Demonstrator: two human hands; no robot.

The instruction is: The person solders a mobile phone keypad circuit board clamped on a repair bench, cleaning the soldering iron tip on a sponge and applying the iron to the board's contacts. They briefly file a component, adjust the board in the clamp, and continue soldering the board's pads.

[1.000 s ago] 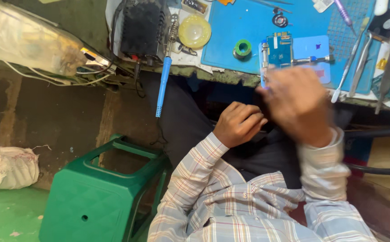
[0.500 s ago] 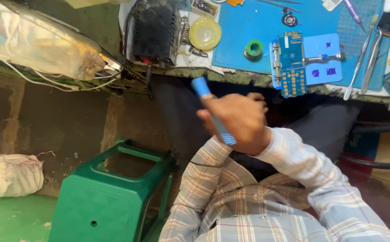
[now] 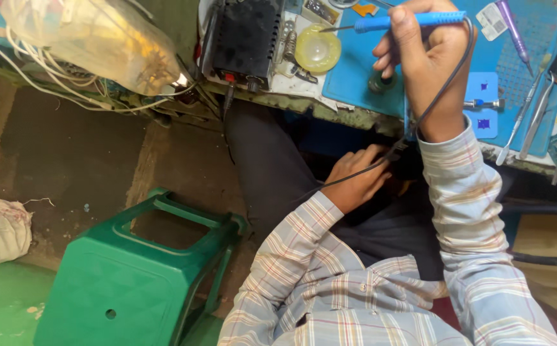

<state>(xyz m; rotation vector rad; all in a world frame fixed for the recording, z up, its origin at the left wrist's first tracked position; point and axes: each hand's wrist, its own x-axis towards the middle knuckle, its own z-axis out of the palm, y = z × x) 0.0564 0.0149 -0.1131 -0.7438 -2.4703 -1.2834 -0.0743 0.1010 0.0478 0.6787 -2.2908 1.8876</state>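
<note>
My right hand (image 3: 427, 64) is raised over the blue work mat (image 3: 355, 77) and grips a blue-handled soldering iron (image 3: 394, 22), its metal tip pointing left toward a round yellow lid (image 3: 317, 50). The iron's dark cord (image 3: 442, 90) loops down past my wrist to my lap. My left hand (image 3: 355, 179) rests low on my dark trousers below the bench edge, fingers curled near the cord; whether it holds anything is unclear. A small green roll (image 3: 381, 83) sits on the mat, partly hidden behind my right hand.
A black soldering station (image 3: 246, 38) stands on the bench at left of the mat. Tweezers (image 3: 528, 122) and a purple tool (image 3: 514, 25) lie at right. A green plastic stool (image 3: 137, 275) stands beside my left leg. A bag of wires (image 3: 93, 45) hangs at upper left.
My right hand has lifted the blue soldering iron from in front of my chest up over the mat, turning it horizontal. My left hand stays down on my lap.
</note>
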